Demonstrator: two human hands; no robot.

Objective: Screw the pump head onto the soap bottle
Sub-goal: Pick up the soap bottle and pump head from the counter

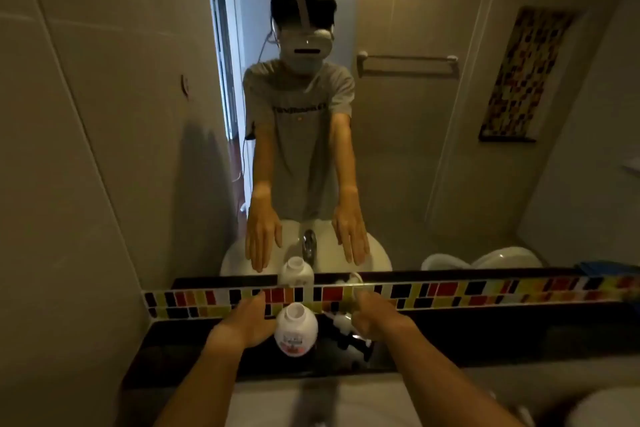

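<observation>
The white soap bottle stands upright on the dark glossy ledge below the mirror, its neck open with nothing on it. My left hand reaches in at the bottle's left side with fingers spread; I cannot tell whether it touches. The white pump head lies on the ledge just right of the bottle, its tube partly hidden. My right hand hovers right beside the pump head with fingers extended and does not hold it. The mirror shows both hands flat and open.
A mirror fills the wall ahead, above a strip of coloured mosaic tiles. The white basin and a blurred dark faucet lie below my arms. A tiled wall closes the left side.
</observation>
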